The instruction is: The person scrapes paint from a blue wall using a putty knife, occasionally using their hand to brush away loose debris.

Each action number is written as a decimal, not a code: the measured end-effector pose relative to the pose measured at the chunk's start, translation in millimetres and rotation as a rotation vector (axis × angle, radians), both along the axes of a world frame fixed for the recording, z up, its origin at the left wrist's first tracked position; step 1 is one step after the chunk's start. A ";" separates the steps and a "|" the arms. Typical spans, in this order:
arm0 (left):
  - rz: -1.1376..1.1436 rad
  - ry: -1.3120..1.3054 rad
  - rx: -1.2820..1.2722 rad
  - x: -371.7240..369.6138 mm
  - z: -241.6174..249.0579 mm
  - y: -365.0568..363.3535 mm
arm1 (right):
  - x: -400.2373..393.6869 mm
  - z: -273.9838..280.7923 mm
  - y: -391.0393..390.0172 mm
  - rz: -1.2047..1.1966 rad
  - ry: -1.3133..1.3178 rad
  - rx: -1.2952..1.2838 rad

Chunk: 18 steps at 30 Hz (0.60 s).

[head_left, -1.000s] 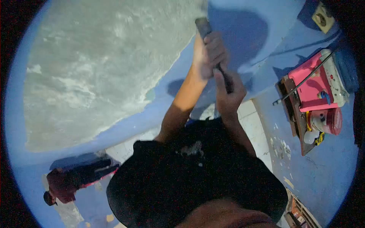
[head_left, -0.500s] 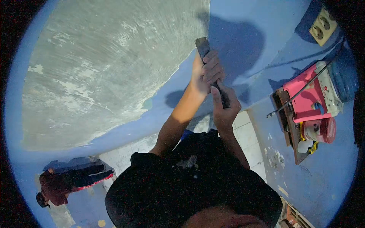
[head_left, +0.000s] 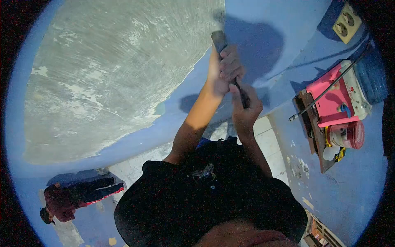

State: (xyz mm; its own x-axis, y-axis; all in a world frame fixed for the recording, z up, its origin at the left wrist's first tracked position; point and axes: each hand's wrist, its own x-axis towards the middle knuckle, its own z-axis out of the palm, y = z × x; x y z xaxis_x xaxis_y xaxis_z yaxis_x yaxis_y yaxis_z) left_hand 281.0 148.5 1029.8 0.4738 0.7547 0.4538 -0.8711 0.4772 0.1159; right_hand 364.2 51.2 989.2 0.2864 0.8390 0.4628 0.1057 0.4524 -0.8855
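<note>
Both hands grip one long dark tool in front of the wall. My left hand is wrapped round its upper part, close to the head. Lower down, my right hand closes round the handle's end. The tool's head lies at the border between the bare grey patch and the blue paint. Its exact tip is hard to make out.
At the right a wooden shelf holds a pink container and a red-lidded tub. A cable hangs across them near a wall socket. Another person stands at the lower left.
Both hands and the tool have moved slightly up in the view. The shelf and socket appear shifted a little up and left.
</note>
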 end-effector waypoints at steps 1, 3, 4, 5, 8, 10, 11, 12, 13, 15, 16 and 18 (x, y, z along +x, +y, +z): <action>-0.011 0.005 0.037 -2.7 -9.0 1.0 | -0.3 -1.3 0.6 -0.023 -0.031 0.052; 0.075 0.095 0.067 -2.4 0.1 1.5 | -2.1 4.3 4.8 -0.017 -0.013 0.056; 0.175 0.178 0.052 0.1 4.5 2.7 | -2.6 6.8 4.2 -0.011 -0.004 0.049; 0.277 0.261 0.024 2.6 11.5 -2.6 | -1.7 11.1 3.8 -0.006 0.014 0.039; -0.003 -0.024 -0.024 3.4 30.8 2.0 | 1.4 31.4 8.4 0.009 0.061 0.054; 0.241 0.231 -0.082 3.9 25.7 -12.8 | 0.3 16.0 4.9 0.024 0.016 0.072; 0.360 0.358 -0.102 4.5 22.2 -14.1 | 1.2 11.5 5.5 0.027 -0.005 0.090; 0.270 0.258 -0.004 3.6 12.9 -7.9 | 3.1 11.9 4.0 0.045 -0.003 0.056; 0.177 0.162 0.092 1.4 0.3 1.8 | 4.1 11.7 2.8 0.062 0.002 0.021; 0.055 0.039 0.152 1.2 0.2 4.6 | 3.7 10.8 0.9 0.070 0.041 -0.024; 0.030 0.006 0.123 3.3 -0.5 5.5 | 4.7 13.2 2.5 0.064 0.069 -0.028; 0.022 -0.005 0.039 6.0 5.7 2.1 | 5.2 12.8 5.4 0.049 0.088 -0.004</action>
State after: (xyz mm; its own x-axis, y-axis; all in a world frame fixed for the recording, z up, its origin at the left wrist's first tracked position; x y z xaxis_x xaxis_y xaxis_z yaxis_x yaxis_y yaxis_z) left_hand 287.0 150.6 1035.5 0.4552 0.7466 0.4852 -0.8818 0.4535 0.1294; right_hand 369.4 56.5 1002.0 0.2845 0.8549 0.4338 0.0052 0.4512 -0.8924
